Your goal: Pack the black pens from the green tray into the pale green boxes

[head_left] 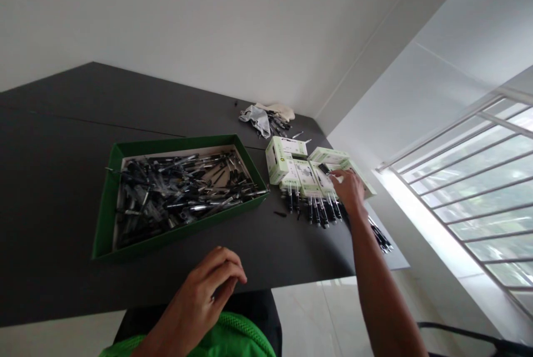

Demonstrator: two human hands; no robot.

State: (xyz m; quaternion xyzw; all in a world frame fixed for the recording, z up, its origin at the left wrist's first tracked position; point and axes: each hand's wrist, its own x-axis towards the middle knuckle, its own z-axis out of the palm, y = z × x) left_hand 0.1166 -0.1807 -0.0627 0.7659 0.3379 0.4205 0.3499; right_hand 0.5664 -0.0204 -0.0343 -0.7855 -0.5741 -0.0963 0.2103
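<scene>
My right hand (348, 190) reaches out to a cluster of small white-and-green boxes (306, 171) at the right end of the dark table (62, 135). Its fingers are curled on one box; a small dark item (323, 169) lies just at its fingertips. A row of black pens (314, 210) lies in front of the boxes. My left hand (210, 285) rests at the table's near edge, fingers curled inward, with what it holds hidden. A green tray (109, 201) full of black and silver pens sits left of the boxes.
A crumpled grey and cream cloth (260, 117) with a few pens lies at the table's far corner. More pens (381, 237) lie by the right edge. A window with white bars (478, 179) is on the right. A green bag (233, 340) is on my lap.
</scene>
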